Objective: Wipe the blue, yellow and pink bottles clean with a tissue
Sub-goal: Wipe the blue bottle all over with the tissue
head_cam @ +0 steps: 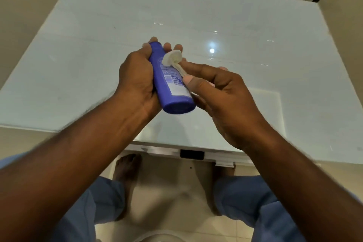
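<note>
My left hand [137,76] grips a blue bottle [170,84] above the glass table, its flat base toward me and its far end among my fingertips. A white printed label faces up on the bottle. My right hand [222,94] pinches a small white tissue [172,59] between thumb and forefinger; the tissue's rounded wad rests against the upper right side of the bottle. The yellow and pink bottles are not in view.
A pale glass table [255,25] fills most of the view, with a light reflected on it right of my hands. Its near edge [196,151] carries a dark bracket. Below are beige floor tiles, my bare feet and blue trousers. Dark furniture stands beyond the far edge.
</note>
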Tool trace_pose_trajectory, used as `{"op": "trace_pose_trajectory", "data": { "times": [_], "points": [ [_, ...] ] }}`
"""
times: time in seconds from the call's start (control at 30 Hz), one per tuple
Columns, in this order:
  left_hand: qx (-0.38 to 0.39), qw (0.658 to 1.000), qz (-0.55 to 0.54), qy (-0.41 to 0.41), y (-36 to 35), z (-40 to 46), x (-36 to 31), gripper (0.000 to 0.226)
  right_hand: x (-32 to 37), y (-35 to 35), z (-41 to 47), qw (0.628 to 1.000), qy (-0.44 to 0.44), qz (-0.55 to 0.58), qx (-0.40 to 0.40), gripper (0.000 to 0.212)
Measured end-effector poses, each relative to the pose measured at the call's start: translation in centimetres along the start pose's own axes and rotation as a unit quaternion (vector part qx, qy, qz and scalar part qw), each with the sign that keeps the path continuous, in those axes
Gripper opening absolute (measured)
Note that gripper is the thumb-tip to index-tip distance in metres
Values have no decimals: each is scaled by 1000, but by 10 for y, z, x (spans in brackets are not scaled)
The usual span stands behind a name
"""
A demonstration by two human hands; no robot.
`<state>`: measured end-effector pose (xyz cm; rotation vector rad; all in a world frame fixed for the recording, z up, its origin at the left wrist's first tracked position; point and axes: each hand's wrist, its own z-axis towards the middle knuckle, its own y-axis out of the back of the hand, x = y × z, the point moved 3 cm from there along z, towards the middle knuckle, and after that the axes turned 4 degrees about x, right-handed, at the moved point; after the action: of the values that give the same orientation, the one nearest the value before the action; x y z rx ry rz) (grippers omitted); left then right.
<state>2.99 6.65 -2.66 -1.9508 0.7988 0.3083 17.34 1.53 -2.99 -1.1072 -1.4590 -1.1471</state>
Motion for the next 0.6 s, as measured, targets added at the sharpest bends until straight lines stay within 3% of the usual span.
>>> {"op": "trace_pose_trajectory", "data": {
  "times": [0.1, 0.23, 0.3, 0.37, 0.43, 0.5, 0.6],
  "points": [
    [-20, 996, -25, -82, 3, 11, -13, 38, 0, -5, 1, 995, -31, 84, 39, 33],
    [-21, 972, 18, -234, 3, 9, -32, 25, 1, 1, 4, 999, -31, 14, 24, 45],
    [-10, 929, 137, -345, 0, 3, -37, 21, 0, 6, 3, 999, -46, -4, 7, 43],
    [34, 859, 254, -444, -5, -2, -37, 21, 0, 4, 2, 998, -64, 8, -6, 48],
    [72, 806, 323, -491, -8, -6, -32, 22, -3, 0, 2, 997, -76, 16, 0, 59],
    [83, 784, 354, -503, -12, -7, -28, 23, -8, -1, 1, 993, -101, 58, -1, 65],
    [88, 768, 393, -498, -14, -6, -34, 24, -8, 2, 1, 969, -121, 217, 0, 81]
  ]
}}
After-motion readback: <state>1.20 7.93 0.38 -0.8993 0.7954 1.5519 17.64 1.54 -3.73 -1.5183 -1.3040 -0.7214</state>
